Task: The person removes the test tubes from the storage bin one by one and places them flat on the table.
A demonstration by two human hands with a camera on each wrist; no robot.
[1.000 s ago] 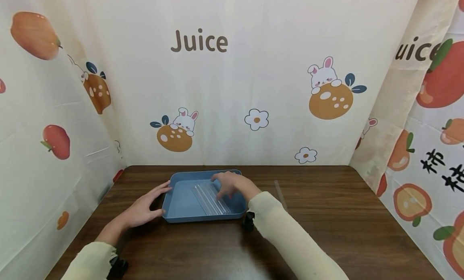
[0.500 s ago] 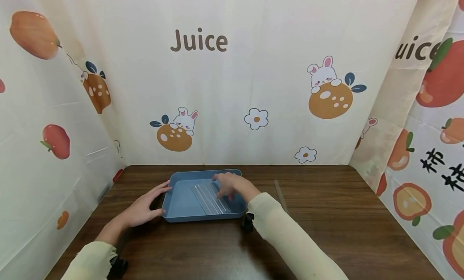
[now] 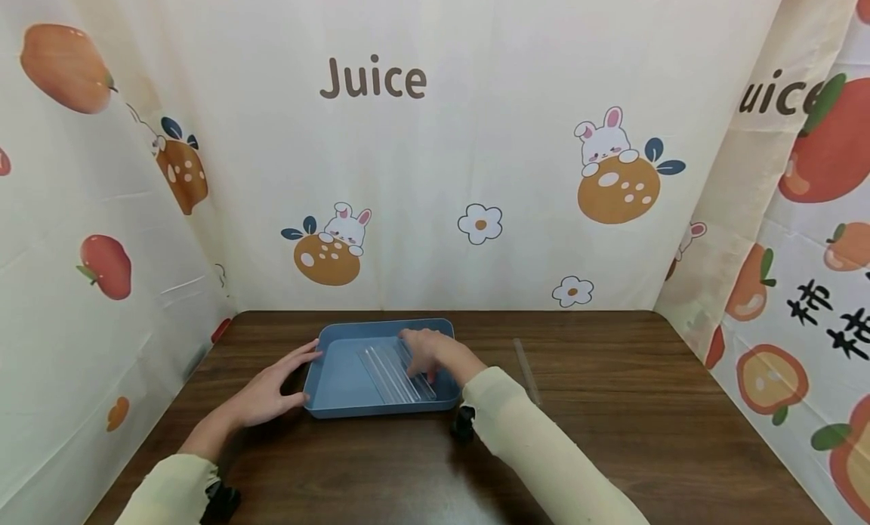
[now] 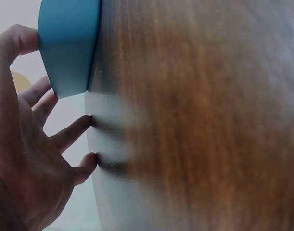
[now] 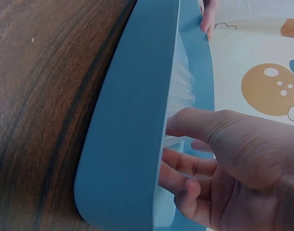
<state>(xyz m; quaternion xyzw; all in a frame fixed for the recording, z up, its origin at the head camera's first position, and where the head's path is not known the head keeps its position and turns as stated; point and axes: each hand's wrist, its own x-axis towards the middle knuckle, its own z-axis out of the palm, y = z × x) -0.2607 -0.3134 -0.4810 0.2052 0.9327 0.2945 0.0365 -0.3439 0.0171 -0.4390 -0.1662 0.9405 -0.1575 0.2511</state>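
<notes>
So there's fruit-and-bunny printed cloth (image 3: 530, 94) on 3 sides, then 1 dark wood table (image 3: 612, 449) with 1 blue tray (image 3: 340, 370) near its back edge. 2 pale sleeves (image 3: 544, 446) come in from the front. Left hand (image 3: 272, 393) is spread wide, touching the tray's left edge. Right hand (image 3: 435, 353) reaches over the tray's right edge, fingers bent, partly blocking several clear tubes (image 3: 390, 374); can't tell if it's pinching 1. 1 loose tube (image 3: 526, 370) lies beyond that edge.
</notes>
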